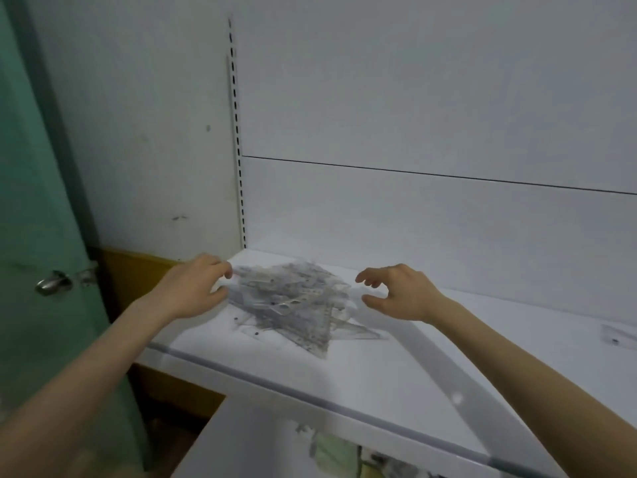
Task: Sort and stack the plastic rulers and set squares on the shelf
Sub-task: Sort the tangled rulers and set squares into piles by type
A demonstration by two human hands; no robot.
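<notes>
A jumbled pile of clear plastic rulers and set squares (293, 301) lies on the white shelf (396, 367), near its left end. My left hand (198, 288) is at the pile's left edge, fingers curled, and its fingertips seem to touch the outermost pieces; a firm hold does not show. My right hand (396, 293) hovers just right of the pile with fingers spread and loosely bent, holding nothing. A large set square pokes out of the pile toward the shelf's front.
A single clear ruler (618, 336) lies alone at the far right of the shelf. A slotted upright (238, 132) runs up the back panel. A green door with a metal knob (53, 282) stands at the left. A lower shelf (262, 443) juts out below.
</notes>
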